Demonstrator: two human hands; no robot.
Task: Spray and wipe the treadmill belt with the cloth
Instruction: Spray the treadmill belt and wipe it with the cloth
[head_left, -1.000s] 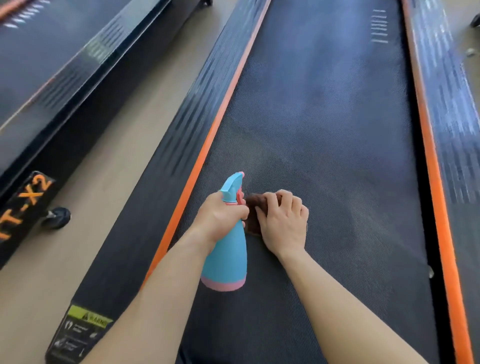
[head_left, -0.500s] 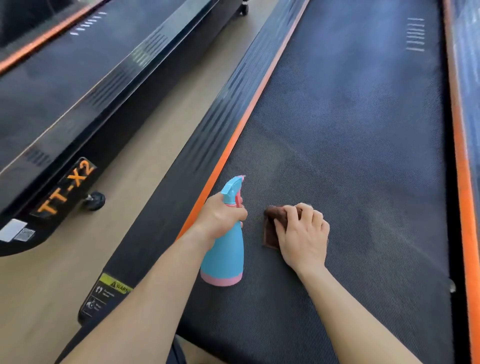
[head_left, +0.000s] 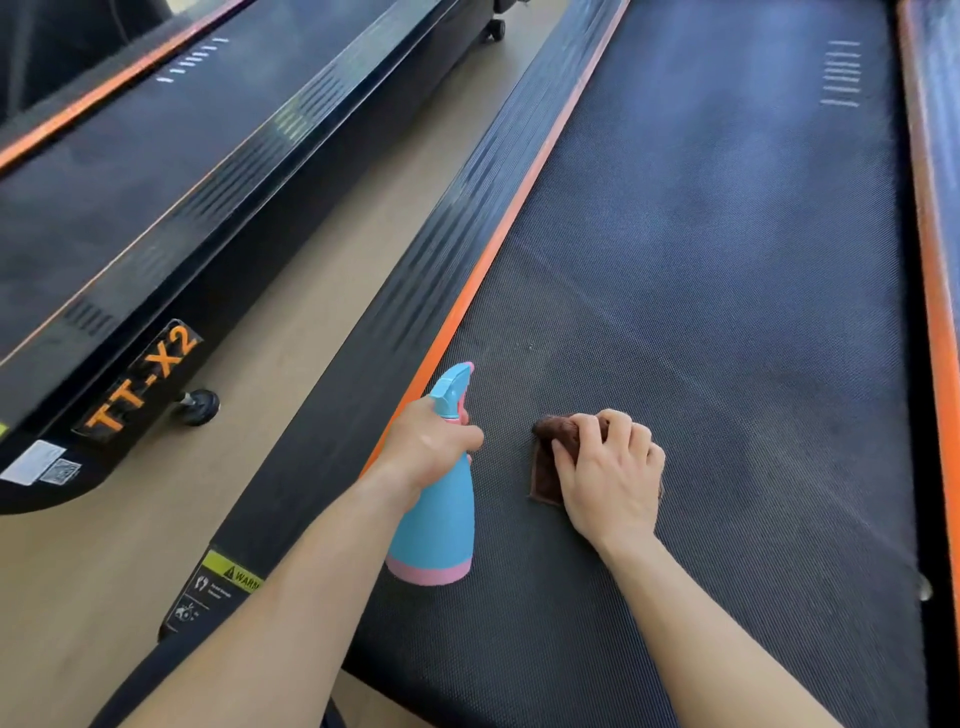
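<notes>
Both were full: our left grip (head_left: 431, 452) held the spray bottle (head_left: 436, 525), our right grip (head_left: 610, 483) pinned the cloth (head_left: 548, 467) to the belt (head_left: 727, 312). We judged wiping underway; the next move needed long forward strokes.

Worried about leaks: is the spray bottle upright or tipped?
Upright: spray bottle has nozzle up, pink base down; left hand grips its neck.
</notes>
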